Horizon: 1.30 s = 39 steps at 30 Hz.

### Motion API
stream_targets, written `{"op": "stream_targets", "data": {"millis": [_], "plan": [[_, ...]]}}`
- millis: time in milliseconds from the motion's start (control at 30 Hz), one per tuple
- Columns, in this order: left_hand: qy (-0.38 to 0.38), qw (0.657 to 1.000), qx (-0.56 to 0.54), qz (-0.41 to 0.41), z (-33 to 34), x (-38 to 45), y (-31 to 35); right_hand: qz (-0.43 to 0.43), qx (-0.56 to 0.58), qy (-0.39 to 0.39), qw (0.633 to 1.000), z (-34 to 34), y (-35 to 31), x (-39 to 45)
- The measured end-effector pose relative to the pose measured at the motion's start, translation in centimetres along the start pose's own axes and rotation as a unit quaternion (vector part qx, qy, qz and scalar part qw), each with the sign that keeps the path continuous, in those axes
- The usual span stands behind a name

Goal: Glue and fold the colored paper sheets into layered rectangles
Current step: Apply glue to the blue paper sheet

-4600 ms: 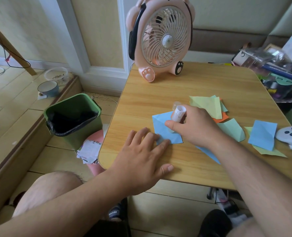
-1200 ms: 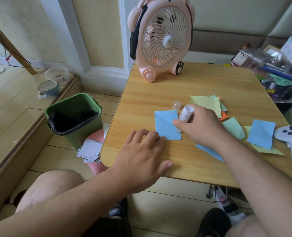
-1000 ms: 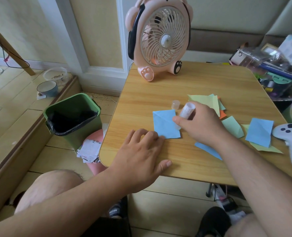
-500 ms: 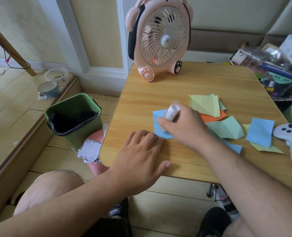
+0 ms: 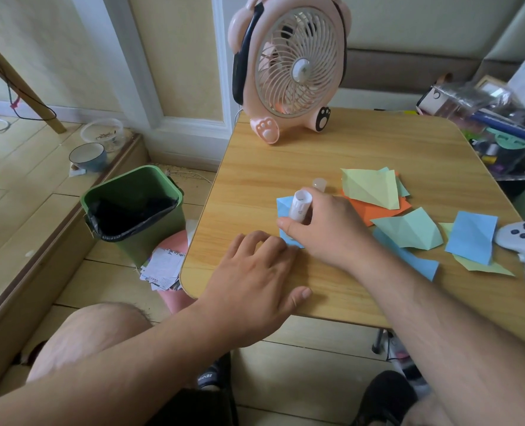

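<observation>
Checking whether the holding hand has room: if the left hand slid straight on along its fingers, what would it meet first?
Probably the right hand gripping the glue stick; the left hand fingertips already touch the blue paper.

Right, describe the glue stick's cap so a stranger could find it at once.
Start at the pink fan on the wooden table. Come toward the person to the yellow-green folded paper; the cap stands just left of it. It is the only small translucent cylinder among flat papers.

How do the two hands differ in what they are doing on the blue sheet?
The right hand grips the glue stick, fingers curled round it; the left hand holds nothing. The left hand lies flat, fingertips pressing the blue sheet's near edge; the right hand covers much of the sheet. Both are over the table.
</observation>
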<state>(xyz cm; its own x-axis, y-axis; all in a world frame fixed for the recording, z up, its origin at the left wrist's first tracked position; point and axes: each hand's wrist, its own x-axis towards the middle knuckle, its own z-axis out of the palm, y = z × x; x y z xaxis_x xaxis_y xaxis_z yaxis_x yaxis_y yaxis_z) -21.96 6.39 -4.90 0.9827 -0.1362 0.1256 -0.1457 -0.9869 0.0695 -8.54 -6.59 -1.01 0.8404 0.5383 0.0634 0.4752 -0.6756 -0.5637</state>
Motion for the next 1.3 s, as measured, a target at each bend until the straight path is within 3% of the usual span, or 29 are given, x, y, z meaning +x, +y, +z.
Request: {"op": "stream_targets", "data": {"millis": [600, 667, 767, 833, 1000, 1167, 1300], "plan": [[0.005, 1.000, -0.004, 0.000, 0.0, -0.1, 0.0, 0.053, 0.047, 0.014, 0.997, -2.8, 2.9, -1.4], [0.009, 1.000, -0.006, 0.001, 0.0, -0.2, 0.0, 0.072, 0.096, 0.033, 0.992, -2.9, 2.9, -1.2], [0.018, 1.000, -0.006, -0.002, 0.0, -0.3, 0.1, 0.130, 0.250, 0.097, 0.954, -3.7, 3.1, -0.5], [0.020, 1.000, -0.006, -0.005, 0.1, -0.3, 0.2, 0.128, 0.276, 0.119, 0.945, -4.3, 3.0, -0.4], [0.020, 1.000, -0.008, 0.000, 0.0, -0.3, 0.2, 0.072, 0.254, 0.083, 0.961, -3.8, 1.8, -0.9], [0.009, 1.000, -0.010, 0.000, 0.1, -0.6, 0.2, 0.032, 0.091, 0.030, 0.995, -1.4, 1.3, -0.4], [0.006, 1.000, -0.010, -0.003, 0.2, -0.7, 0.0, 0.021, 0.067, 0.012, 0.997, -0.2, 0.9, -0.1]]}}
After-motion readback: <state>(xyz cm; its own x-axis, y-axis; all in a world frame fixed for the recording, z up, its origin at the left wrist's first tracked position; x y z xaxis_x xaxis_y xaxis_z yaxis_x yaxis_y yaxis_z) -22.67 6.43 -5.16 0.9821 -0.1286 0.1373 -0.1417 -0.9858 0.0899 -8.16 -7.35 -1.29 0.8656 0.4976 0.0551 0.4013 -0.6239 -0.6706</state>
